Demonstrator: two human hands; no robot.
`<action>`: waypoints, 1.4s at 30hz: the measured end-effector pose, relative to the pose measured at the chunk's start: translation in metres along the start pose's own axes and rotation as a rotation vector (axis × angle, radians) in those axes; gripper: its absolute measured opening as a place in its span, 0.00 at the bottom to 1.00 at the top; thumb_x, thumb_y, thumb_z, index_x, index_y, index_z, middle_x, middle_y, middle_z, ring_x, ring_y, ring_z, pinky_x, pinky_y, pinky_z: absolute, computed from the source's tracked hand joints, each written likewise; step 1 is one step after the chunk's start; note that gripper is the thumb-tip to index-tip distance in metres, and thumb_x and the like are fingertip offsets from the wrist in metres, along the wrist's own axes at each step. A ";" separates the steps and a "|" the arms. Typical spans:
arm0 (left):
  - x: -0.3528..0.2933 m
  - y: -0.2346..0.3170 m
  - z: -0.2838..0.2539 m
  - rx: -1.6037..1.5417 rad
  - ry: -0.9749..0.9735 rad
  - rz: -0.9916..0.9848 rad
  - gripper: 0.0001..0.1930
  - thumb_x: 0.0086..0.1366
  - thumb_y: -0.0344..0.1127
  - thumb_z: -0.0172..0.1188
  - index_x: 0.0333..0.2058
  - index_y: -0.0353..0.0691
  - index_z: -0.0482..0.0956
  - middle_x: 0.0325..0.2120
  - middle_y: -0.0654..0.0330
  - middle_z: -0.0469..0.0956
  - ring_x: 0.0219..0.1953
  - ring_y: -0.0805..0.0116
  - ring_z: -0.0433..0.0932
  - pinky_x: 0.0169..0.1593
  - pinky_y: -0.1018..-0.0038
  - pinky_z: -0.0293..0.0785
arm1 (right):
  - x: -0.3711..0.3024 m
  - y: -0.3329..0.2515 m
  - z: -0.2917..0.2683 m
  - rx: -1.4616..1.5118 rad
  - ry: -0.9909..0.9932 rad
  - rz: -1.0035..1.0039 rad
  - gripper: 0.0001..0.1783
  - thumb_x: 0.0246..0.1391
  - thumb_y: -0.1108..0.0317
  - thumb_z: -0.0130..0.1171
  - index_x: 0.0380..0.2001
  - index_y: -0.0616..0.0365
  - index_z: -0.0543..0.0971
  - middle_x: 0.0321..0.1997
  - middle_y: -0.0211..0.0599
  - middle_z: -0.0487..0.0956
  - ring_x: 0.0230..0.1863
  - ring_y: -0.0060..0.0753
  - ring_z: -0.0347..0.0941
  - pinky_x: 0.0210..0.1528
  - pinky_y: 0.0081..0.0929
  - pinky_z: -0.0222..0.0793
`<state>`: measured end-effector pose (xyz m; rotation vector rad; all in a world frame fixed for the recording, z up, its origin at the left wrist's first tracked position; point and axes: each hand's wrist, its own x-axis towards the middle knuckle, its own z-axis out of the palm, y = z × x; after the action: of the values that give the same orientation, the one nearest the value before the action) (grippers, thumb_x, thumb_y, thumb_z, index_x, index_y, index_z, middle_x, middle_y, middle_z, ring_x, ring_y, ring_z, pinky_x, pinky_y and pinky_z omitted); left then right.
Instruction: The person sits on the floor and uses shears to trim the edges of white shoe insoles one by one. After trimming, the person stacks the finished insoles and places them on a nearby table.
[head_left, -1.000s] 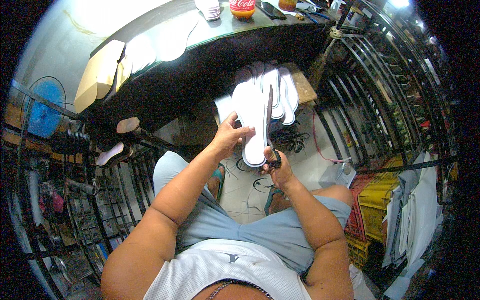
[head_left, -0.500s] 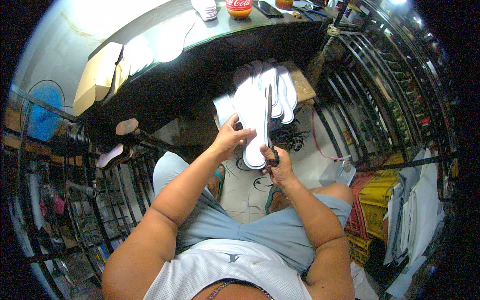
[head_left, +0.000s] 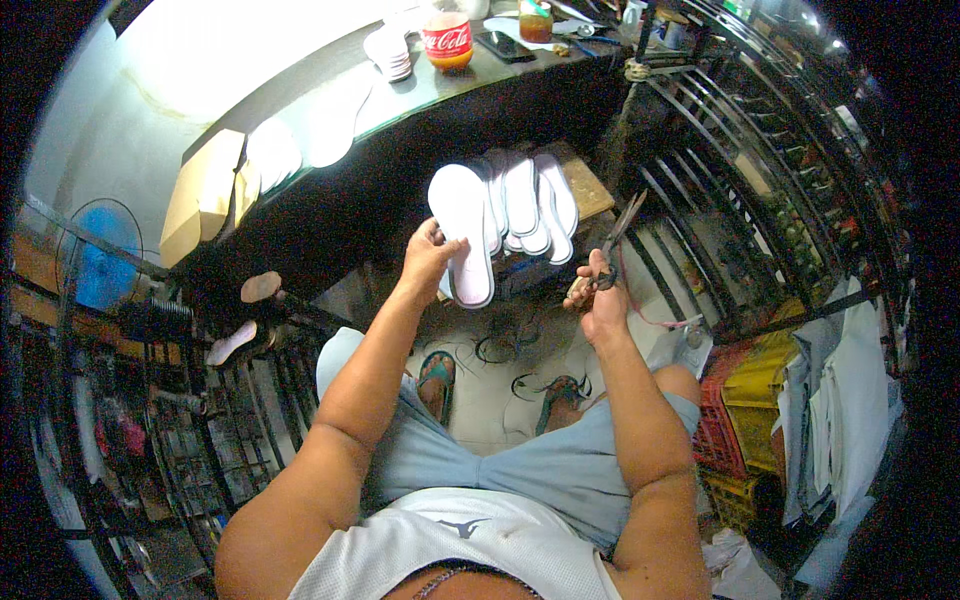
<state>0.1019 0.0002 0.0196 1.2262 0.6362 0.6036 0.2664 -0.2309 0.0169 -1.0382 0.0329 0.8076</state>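
Strong light from the upper left blows out the wall [head_left: 200, 60] and glares off the table [head_left: 400, 100], while the space beneath lies in shadow, the racks [head_left: 760, 200] bend at the fisheye rim, and black corners frame a soft picture

One white insole [head_left: 462, 232] is held up in the left hand [head_left: 428, 262], and one pair of scissors [head_left: 610, 252] in the right hand [head_left: 600, 300]. About five more insoles [head_left: 530, 200] lie fanned on a stool. Two sandals [head_left: 437, 375] sit on the floor. One red-labelled bottle [head_left: 447, 42], one phone [head_left: 503, 45] and one fan [head_left: 103, 256] are in sight.
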 end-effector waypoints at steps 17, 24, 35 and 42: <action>-0.003 -0.083 0.006 1.766 -0.152 0.034 0.62 0.37 0.60 0.77 0.67 0.46 0.53 0.65 0.39 0.54 0.69 0.42 0.50 0.63 0.43 0.59 | -0.014 -0.021 -0.015 0.026 -0.103 0.190 0.24 0.58 0.43 0.60 0.29 0.54 0.71 0.15 0.25 0.65 0.16 0.26 0.66 0.22 0.31 0.66; -0.034 -0.076 0.000 1.849 -0.161 0.414 0.26 0.55 0.30 0.61 0.54 0.36 0.68 0.46 0.50 0.74 0.50 0.52 0.74 0.51 0.58 0.74 | -0.030 -0.008 -0.008 0.017 -0.131 0.215 0.22 0.56 0.45 0.62 0.27 0.53 0.73 0.15 0.26 0.67 0.15 0.27 0.66 0.20 0.32 0.66; -0.056 -0.031 -0.008 1.548 -0.245 0.605 0.14 0.55 0.39 0.63 0.40 0.45 0.76 0.35 0.56 0.78 0.42 0.53 0.78 0.44 0.61 0.76 | -0.050 0.021 -0.002 -0.094 -0.075 0.159 0.22 0.55 0.46 0.64 0.27 0.53 0.74 0.16 0.26 0.68 0.16 0.26 0.67 0.19 0.31 0.68; -0.051 0.005 -0.028 1.138 0.017 0.871 0.14 0.51 0.32 0.69 0.38 0.43 0.82 0.40 0.55 0.81 0.38 0.56 0.81 0.44 0.66 0.78 | -0.048 0.029 0.014 -0.277 -0.071 0.080 0.22 0.56 0.48 0.64 0.28 0.56 0.74 0.16 0.28 0.70 0.16 0.24 0.69 0.19 0.26 0.68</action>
<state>0.0466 -0.0175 0.0246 2.6264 0.4144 1.0109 0.2097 -0.2412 0.0213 -1.2739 -0.1012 0.9395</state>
